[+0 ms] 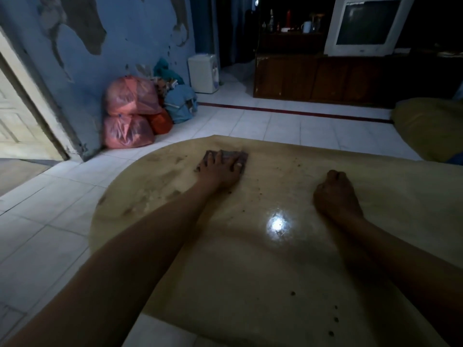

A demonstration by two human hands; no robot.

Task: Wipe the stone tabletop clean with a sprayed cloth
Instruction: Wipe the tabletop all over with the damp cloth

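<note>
Partly hidden cloth (pixel 239 156) under left hand (pixel 220 169), dim tabletop (pixel 250 271)

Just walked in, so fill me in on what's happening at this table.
A person is wiping a stone tabletop. The left hand presses flat on a dark cloth near the far edge. The right hand rests on the stone in a loose fist, holding nothing that shows. Dark crumbs and smudges are scattered over the surface, so the job is not done. No spray bottle is in view.
</note>
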